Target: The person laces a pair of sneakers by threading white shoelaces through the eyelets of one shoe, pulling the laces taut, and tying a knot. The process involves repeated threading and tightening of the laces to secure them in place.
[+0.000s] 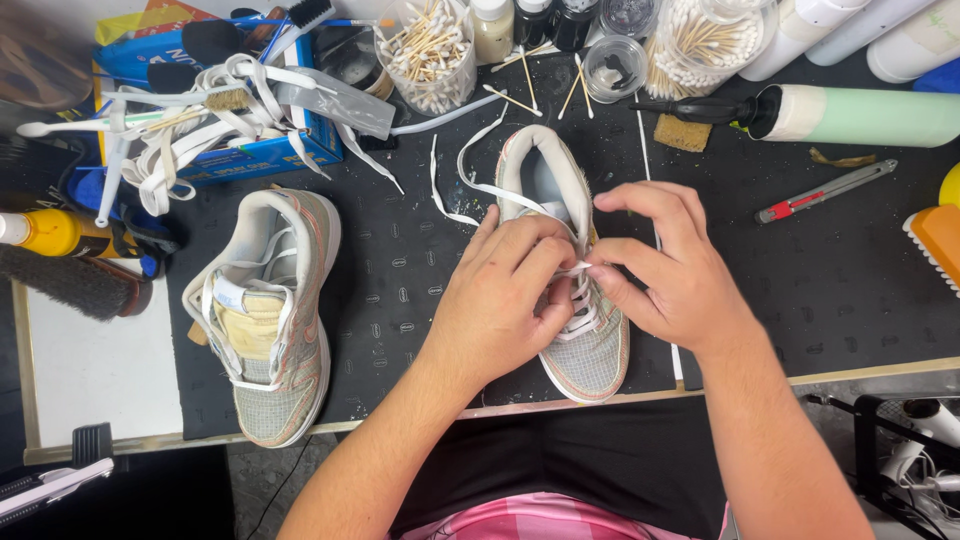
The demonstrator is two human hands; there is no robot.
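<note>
A white lace (578, 268) is pinched by both hands (500, 300) (668, 262) over the shoe (585, 350); its long axis is pointed away from the body.

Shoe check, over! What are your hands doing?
Left hand and right hand both pinching white lace on the sneaker. Second sneaker lies left, untouched. Nothing blocking.

1. Grey woven-mesh sneaker (590, 350) with pink trim and a white lace (480, 185).
2. Matching second sneaker (275, 330), cream-yellow tongue.
3. Black mat (400, 290) patterned with small ovals.
4. Blue box (265, 155).
</note>
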